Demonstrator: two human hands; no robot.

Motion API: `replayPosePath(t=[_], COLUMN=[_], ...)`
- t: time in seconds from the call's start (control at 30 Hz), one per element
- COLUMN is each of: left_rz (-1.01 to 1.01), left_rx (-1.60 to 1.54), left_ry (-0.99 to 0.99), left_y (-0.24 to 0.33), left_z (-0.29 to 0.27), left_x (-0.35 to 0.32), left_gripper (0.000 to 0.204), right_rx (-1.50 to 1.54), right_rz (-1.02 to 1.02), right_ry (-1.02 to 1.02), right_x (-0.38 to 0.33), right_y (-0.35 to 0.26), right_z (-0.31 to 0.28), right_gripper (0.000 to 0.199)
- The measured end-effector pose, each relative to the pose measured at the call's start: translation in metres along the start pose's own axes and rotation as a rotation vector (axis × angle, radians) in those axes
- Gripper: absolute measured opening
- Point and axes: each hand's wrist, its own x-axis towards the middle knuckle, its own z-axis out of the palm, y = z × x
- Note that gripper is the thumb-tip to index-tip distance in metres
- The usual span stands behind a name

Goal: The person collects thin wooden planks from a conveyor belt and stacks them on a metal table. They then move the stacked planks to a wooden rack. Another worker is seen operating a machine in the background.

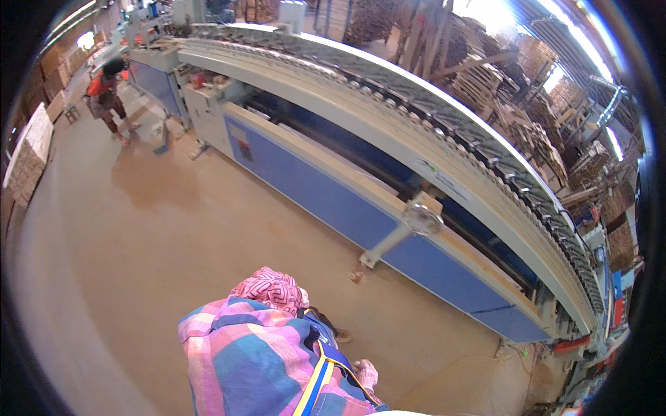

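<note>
My left arm, in a plaid shirt sleeve (250, 347), ends in a pink patterned cuff (270, 288). Only a pale bit of my left hand (304, 298) shows past it, and its fingers are hidden. Lower down, beside the blue and yellow strap (322, 378) on my front, hangs my right hand (365, 374), pale pink and blurred; how its fingers lie is unclear. Neither hand visibly touches the long machine (326, 173) ahead, which has blue side panels and a chain-like track along its top. A round handwheel (422, 218) sticks out from its near side.
Brown concrete floor (173, 256) lies between me and the machine. A person in an orange top (104, 97) stands at the far left. Stacked boards (29, 156) line the left edge; wood piles (479, 76) rise behind the machine. A foot bracket (368, 260) juts onto the floor.
</note>
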Motion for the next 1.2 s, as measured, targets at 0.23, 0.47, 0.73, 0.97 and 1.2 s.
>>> replayPosePath(t=[0.23,0.47,0.73,0.97,1.2], left_rz=[0.16,0.325,0.458,0.525,1.395], left_rx=[0.142,0.377,0.711,0.878,1.025], left_ry=[-0.13,-0.227,-0.359,-0.584,-0.614], left_y=[0.202,0.382,0.529,0.765,0.882], left_z=[0.041,0.098,0.242,0.324,0.443], left_x=[0.092,0.172,0.246,0.135,0.21], left_gripper=[0.036,0.032,0.033,0.037,0.027], right_rx=[0.608,0.78,-0.579,0.388,0.733], right_rz=[0.574,0.949,0.39,0.965,1.012], right_ry=[0.209,0.746,0.235,0.824,1.093], right_x=[-0.011,-0.094,-0.2,-0.276,-0.313], right_y=[-0.02,0.073,0.168,0.281,0.32], right_z=[-0.127,-0.247,-0.321,-0.464,-0.583], right_gripper=[0.035,0.032,0.014,0.024,0.022])
